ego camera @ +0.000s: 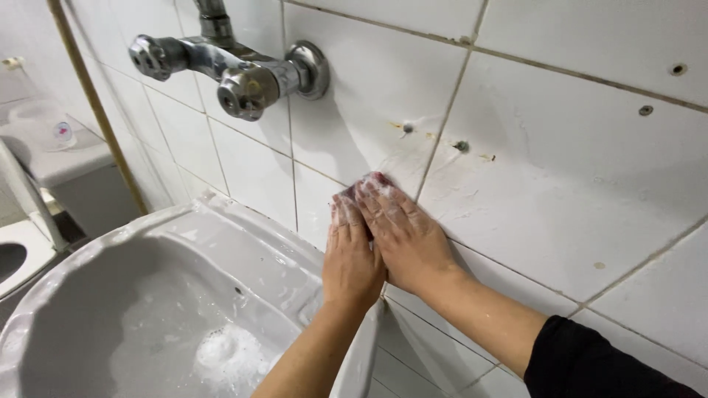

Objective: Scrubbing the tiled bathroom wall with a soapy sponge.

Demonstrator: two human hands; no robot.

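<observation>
White glazed wall tile [516, 184], soapy, beside round white ceramic basin [110, 295]; chrome wall tap [236, 70] above basin; right hand [405, 236] flat, overlapping left hand [352, 258], both pressing small dark-red scrubbing pad [372, 181] on tile right of tap; risk: wet fingers slipping, pad dropping into basin

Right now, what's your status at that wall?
Both hands, left and right, flat on tiled wall, pressing a soapy dark-red scrubber. Tap above left, clear.
</observation>
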